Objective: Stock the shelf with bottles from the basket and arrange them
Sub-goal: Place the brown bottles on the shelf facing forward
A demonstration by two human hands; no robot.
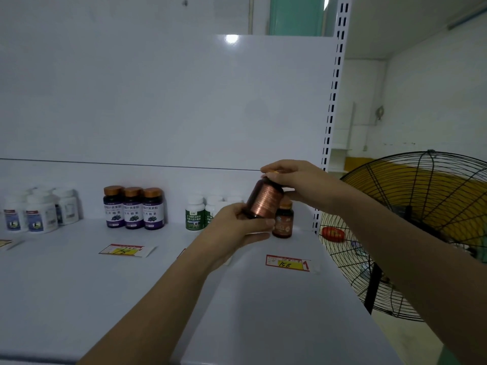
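I see the brown bottle held in the air above the right part of the white shelf, tilted so that its capped end leans up and to the right. Its copper-coloured label faces me, but I cannot read the print. My left hand reaches in from below, palm toward the bottle, with thumb and fingers closed around the lower end. My right hand comes in from the right, wrist bent, and its fingers are wrapped over the top of the bottle; they hide nearly all of the cap, of which only a thin gold edge shows. Both forearms cross the lower frame and are cut off at its bottom edge. Just behind and beside the held bottle, a second brown bottle stands upright on the shelf, partly covered by my left fingers. Further left, green-labelled white bottles stand in a group, part of which my left hand blocks. Three purple-labelled bottles stand side by side near the back panel, and a cluster of white bottles stands at the far left. Two price tags lie flat on the shelf: one marked tag near the right edge, another tag toward the middle. A black fan stands to the right of the shelf upright.
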